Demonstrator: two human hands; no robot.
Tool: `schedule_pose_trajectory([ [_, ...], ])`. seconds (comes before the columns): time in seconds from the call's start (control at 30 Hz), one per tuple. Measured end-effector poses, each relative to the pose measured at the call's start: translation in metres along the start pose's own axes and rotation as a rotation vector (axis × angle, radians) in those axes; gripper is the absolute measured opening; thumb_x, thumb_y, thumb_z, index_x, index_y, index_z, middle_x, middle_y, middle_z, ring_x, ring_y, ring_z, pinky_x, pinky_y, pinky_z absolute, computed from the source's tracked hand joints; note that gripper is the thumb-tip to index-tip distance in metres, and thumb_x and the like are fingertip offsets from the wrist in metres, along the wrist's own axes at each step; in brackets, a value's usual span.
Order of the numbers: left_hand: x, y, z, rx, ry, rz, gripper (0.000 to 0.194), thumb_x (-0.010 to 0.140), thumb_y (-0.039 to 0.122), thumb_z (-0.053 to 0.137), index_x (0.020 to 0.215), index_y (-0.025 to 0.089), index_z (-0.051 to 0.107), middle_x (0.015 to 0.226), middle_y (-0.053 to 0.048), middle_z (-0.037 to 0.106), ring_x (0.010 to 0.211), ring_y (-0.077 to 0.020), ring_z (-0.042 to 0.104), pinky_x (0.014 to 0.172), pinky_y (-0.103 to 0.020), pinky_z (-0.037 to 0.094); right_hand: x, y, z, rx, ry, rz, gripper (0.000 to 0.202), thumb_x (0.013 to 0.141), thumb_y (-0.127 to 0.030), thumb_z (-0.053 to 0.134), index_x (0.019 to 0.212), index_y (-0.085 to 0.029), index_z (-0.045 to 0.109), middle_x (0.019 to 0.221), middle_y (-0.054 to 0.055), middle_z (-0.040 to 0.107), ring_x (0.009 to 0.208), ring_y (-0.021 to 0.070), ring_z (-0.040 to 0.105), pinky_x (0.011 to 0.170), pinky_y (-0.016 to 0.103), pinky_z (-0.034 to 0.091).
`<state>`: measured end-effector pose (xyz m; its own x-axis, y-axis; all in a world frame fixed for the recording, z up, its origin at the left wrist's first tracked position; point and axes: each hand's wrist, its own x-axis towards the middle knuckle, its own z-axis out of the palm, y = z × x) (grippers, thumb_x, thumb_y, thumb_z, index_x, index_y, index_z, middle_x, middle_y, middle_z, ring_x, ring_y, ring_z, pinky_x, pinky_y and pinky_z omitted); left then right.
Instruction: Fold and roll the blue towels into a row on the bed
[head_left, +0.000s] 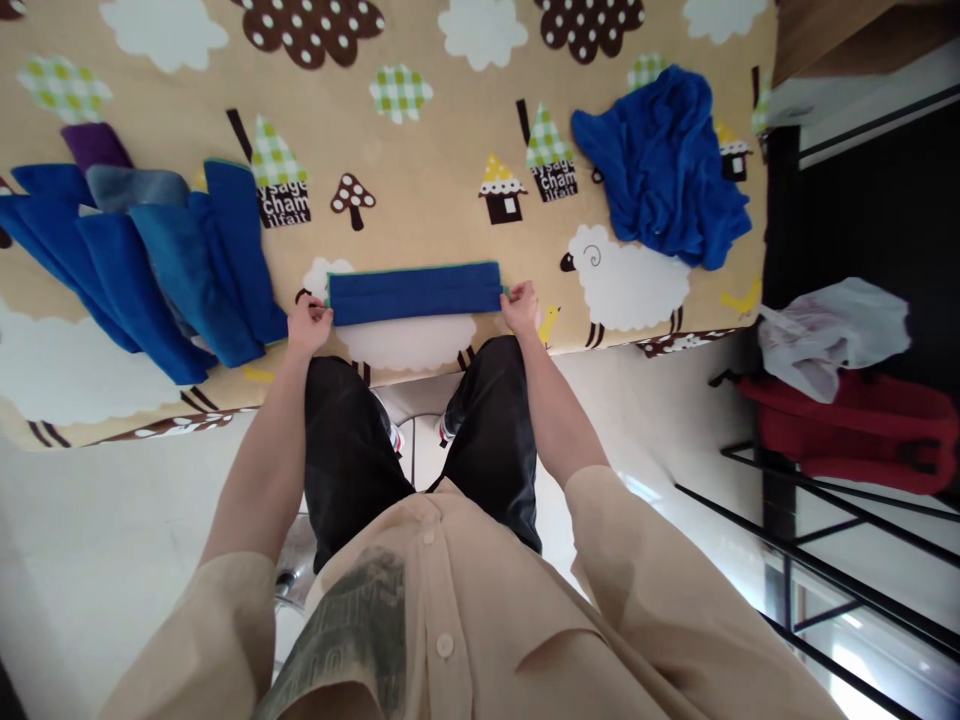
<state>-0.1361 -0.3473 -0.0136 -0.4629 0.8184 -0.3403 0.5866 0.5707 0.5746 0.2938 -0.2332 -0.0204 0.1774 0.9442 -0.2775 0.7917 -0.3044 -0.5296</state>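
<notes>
A blue cloth folded into a long flat strip (pixel 415 293) lies near the front edge of the patterned bedspread (pixel 427 170). My left hand (pixel 310 322) pinches its left end, and my right hand (pixel 520 306) pinches its right end. Several folded blue cloths (pixel 172 270), some a duller blue, lie in a pile to the left, with a purple one (pixel 97 147) behind them. A crumpled blue cloth (pixel 664 165) rests at the right of the bedspread.
Past the bed's right side, a white plastic bag (pixel 836 330) lies over a red bag (pixel 855 430) beside black metal bars (pixel 825 560). My knees are close to the bed's front edge.
</notes>
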Motion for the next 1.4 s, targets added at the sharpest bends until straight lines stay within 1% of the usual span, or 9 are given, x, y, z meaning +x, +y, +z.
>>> schedule_pose_trajectory([
  [0.23, 0.014, -0.014, 0.015, 0.038, -0.023, -0.001, 0.026, 0.080, 0.029, 0.060, 0.103, 0.018, 0.061, 0.089, -0.009, 0.070, 0.090, -0.0249, 0.069, 0.098, -0.044, 0.052, 0.018, 0.021, 0.020, -0.012, -0.038, -0.029, 0.026, 0.092, -0.046, 0.057, 0.097, -0.021, 0.060, 0.089, 0.008, 0.064, 0.095, 0.0276, 0.064, 0.095, 0.054, 0.053],
  [0.4, 0.004, -0.007, 0.009, 0.114, -0.014, 0.015, 0.027, 0.079, 0.033, 0.062, 0.103, 0.021, 0.062, 0.092, -0.010, 0.070, 0.100, -0.0308, 0.067, 0.097, -0.051, 0.051, 0.011, 0.018, 0.010, -0.083, 0.000, -0.092, 0.022, 0.089, -0.042, 0.059, 0.092, -0.021, 0.061, 0.096, 0.010, 0.064, 0.099, 0.0281, 0.062, 0.097, 0.054, 0.051],
  [0.57, -0.006, 0.004, -0.003, 0.251, 0.053, 0.291, 0.017, 0.079, 0.029, 0.062, 0.093, 0.020, 0.064, 0.116, -0.015, 0.064, 0.123, -0.0350, 0.053, 0.105, -0.051, 0.045, 0.002, 0.005, -0.001, -0.083, -0.068, -0.385, 0.016, 0.085, -0.028, 0.056, 0.096, -0.023, 0.066, 0.115, 0.010, 0.064, 0.112, 0.0264, 0.058, 0.105, 0.048, 0.048],
  [0.67, -0.003, 0.006, -0.002, 0.276, -0.049, 0.464, 0.018, 0.081, 0.027, 0.060, 0.097, 0.020, 0.065, 0.120, -0.012, 0.064, 0.123, -0.0319, 0.051, 0.109, -0.049, 0.041, 0.002, 0.000, 0.002, -0.091, -0.168, -0.480, 0.025, 0.078, -0.025, 0.061, 0.102, -0.023, 0.067, 0.121, 0.009, 0.064, 0.119, 0.0286, 0.054, 0.112, 0.051, 0.041],
  [0.77, 0.002, 0.005, 0.004, 0.271, -0.147, 0.516, 0.035, 0.076, 0.034, 0.067, 0.109, 0.020, 0.065, 0.125, -0.011, 0.063, 0.124, -0.0333, 0.050, 0.113, -0.052, 0.035, 0.003, -0.002, 0.004, -0.136, -0.244, -0.485, 0.038, 0.072, -0.031, 0.069, 0.108, -0.023, 0.066, 0.129, 0.011, 0.059, 0.124, 0.0334, 0.050, 0.111, 0.056, 0.039],
  [0.83, 0.003, 0.005, 0.007, 0.284, -0.167, 0.511, 0.048, 0.071, 0.036, 0.072, 0.115, 0.020, 0.063, 0.131, -0.011, 0.060, 0.127, -0.0356, 0.047, 0.114, -0.054, 0.033, 0.003, -0.004, 0.004, -0.165, -0.267, -0.486, 0.047, 0.067, -0.033, 0.074, 0.112, -0.023, 0.064, 0.132, 0.011, 0.057, 0.124, 0.0355, 0.049, 0.109, 0.058, 0.040],
  [0.93, 0.004, 0.008, 0.009, 0.303, -0.168, 0.471, 0.050, 0.068, 0.028, 0.071, 0.116, 0.020, 0.062, 0.133, -0.011, 0.058, 0.130, -0.0380, 0.043, 0.114, -0.056, 0.033, 0.003, -0.009, 0.003, -0.197, -0.243, -0.472, 0.046, 0.066, -0.027, 0.074, 0.110, -0.024, 0.062, 0.131, 0.011, 0.057, 0.122, 0.0356, 0.048, 0.107, 0.057, 0.040],
  [1.17, 0.004, 0.012, 0.005, 0.200, -0.125, 0.394, 0.043, 0.071, 0.016, 0.054, 0.112, 0.024, 0.065, 0.126, -0.011, 0.064, 0.131, -0.0363, 0.044, 0.113, -0.055, 0.034, 0.001, -0.011, -0.001, -0.158, -0.167, -0.415, 0.031, 0.082, -0.018, 0.053, 0.109, -0.025, 0.066, 0.123, 0.008, 0.066, 0.127, 0.0307, 0.047, 0.112, 0.055, 0.033],
  [1.4, 0.005, 0.004, 0.004, 0.018, -0.053, 0.292, 0.035, 0.083, 0.022, 0.051, 0.114, 0.022, 0.067, 0.117, -0.013, 0.064, 0.125, -0.0290, 0.049, 0.117, -0.046, 0.035, 0.005, -0.003, -0.002, -0.147, -0.124, -0.297, 0.037, 0.093, -0.029, 0.048, 0.126, -0.026, 0.063, 0.125, 0.010, 0.065, 0.128, 0.0282, 0.048, 0.113, 0.051, 0.035],
])
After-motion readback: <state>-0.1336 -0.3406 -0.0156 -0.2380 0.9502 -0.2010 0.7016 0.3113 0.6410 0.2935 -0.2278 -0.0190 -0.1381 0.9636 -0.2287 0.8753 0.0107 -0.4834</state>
